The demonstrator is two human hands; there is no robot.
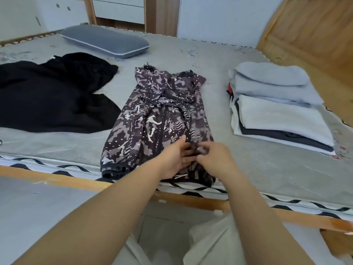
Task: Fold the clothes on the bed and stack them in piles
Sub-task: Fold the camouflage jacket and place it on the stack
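Note:
A purple-and-white camouflage jacket (pixel 152 119) lies lengthwise on the bed (pixel 66 144), zipper up, both sleeves folded in over its front. My left hand (pixel 176 157) rests flat with straight fingers on the jacket's lower part near the hem. My right hand (pixel 212 155) is beside it, fingers curled and pinching a fold of the jacket's right sleeve. A loose black garment (pixel 53 94) is spread out at the left. At the right stands a stack of folded clothes (pixel 277 104), grey and white with dark layers between.
A grey pillow (pixel 105 42) lies at the far side of the bed. The wooden bed frame (pixel 72 181) runs along the near edge, and a wooden headboard (pixel 309 29) rises at the right. White drawers (pixel 118 8) stand behind.

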